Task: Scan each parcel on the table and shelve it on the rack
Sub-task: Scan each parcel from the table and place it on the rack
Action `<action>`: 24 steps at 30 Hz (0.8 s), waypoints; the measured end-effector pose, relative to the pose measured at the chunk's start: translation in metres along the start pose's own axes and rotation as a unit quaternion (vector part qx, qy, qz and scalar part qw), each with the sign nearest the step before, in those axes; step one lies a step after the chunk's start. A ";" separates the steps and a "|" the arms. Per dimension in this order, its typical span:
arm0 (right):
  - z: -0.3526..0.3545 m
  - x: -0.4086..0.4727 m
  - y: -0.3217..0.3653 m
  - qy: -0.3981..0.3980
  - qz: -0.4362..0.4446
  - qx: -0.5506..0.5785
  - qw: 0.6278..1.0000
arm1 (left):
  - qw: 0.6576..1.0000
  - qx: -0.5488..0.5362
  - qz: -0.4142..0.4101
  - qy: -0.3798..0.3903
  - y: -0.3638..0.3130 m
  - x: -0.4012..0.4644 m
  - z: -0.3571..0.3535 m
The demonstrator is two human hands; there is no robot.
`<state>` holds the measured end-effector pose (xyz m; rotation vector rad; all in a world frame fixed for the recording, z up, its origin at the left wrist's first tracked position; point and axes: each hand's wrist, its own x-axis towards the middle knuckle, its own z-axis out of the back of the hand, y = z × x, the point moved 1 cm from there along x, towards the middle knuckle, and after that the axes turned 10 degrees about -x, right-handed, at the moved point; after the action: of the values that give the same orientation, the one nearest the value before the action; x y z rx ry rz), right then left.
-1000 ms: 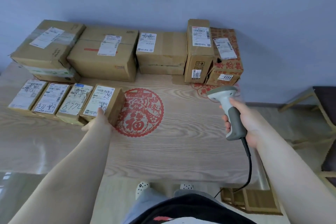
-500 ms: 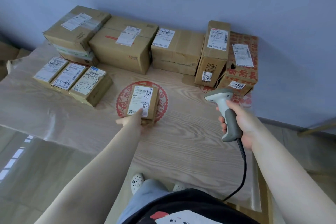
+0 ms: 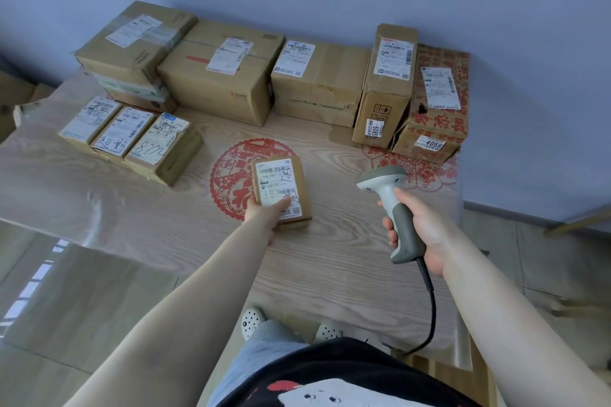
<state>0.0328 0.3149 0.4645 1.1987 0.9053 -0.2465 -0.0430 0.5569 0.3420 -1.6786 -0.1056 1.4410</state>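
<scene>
your left hand (image 3: pixel 268 212) holds a small parcel (image 3: pixel 281 190) by its near end, thumb lying across the white label, over the red paper-cut roundel (image 3: pixel 231 175) at the middle of the wooden table (image 3: pixel 330 261). whether the parcel rests on the table or is lifted just clear of it cannot be told. its label faces up. your right hand (image 3: pixel 418 228) grips the grey handle of a barcode scanner (image 3: pixel 391 205), fingers wrapped round it, the pale head pointing left toward the parcel and apart from it; a black cable (image 3: pixel 429 301) trails from the handle down over the table's near edge.

three more small parcels (image 3: pixel 129 135) lie side by side near the table's left edge, labels up, the nearest marked with handwritten digits. along the wall stands a row of larger cartons: a taped box (image 3: pixel 132 43) stacked on another at the left, a wide carton (image 3: pixel 218 73) beside it, a lower carton (image 3: pixel 317 82), a tall narrow carton (image 3: pixel 386 82) with a sticker reading 6085, and a red-printed carton (image 3: pixel 436 102) with a sticker reading 4068, its corner torn. a second red paper-cut (image 3: pixel 413 168) shows in front of those last two.
</scene>
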 end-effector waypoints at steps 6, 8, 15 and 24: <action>-0.003 -0.002 0.001 0.011 0.008 -0.011 1.000 | 0.990 0.110 -0.078 0.047 0.026 -0.027 -0.020; -0.001 -0.002 0.000 0.013 0.006 -0.009 1.000 | 0.986 0.123 -0.081 0.073 0.030 -0.031 -0.021; 0.000 -0.008 0.003 -0.009 0.021 0.023 0.999 | 0.987 0.109 -0.051 0.104 0.023 -0.033 -0.012; -0.031 -0.022 0.001 0.028 0.139 0.022 0.990 | 0.989 0.007 -0.062 0.132 0.023 -0.010 -0.029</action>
<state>0.0042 0.3366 0.4787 1.3627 0.7721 -0.0078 -0.0327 0.5209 0.3316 -1.8031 -0.0520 1.1166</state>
